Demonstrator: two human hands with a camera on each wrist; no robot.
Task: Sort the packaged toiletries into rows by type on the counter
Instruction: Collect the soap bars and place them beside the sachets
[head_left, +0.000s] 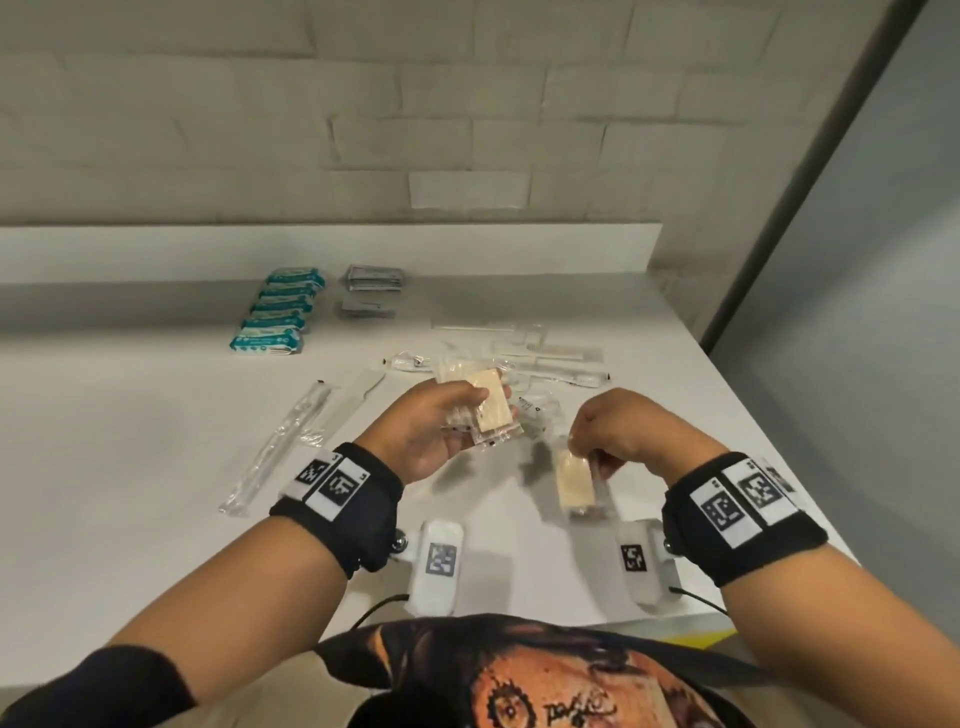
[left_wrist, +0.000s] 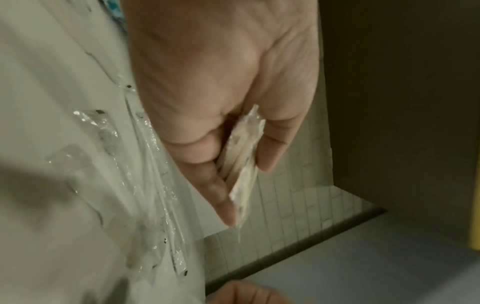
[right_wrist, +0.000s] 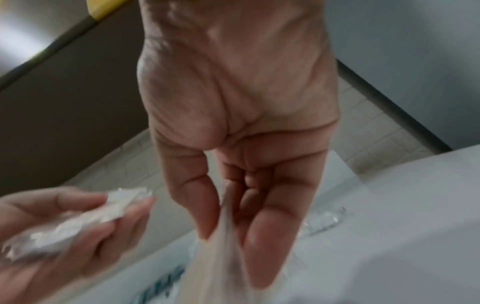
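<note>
done: teal packs (head_left: 274, 316) and grey sachets (head_left: 372, 292) rowed at bench (head_left: 130, 415) rear | left grip (head_left: 441, 431) holds beige packets (head_left: 491, 413) | right grip (head_left: 605, 434) pinches another beige packet (head_left: 574, 480) | left: clear-wrapped pile (head_left: 519, 353)

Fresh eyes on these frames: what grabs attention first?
Both hands raised mid-counter: the left hand holds a few clear-wrapped beige packets, and the right hand pinches another beige packet that hangs down. At far left, a neat row of teal packs stands out, with an unsorted clear-wrapped pile to its right.
</note>
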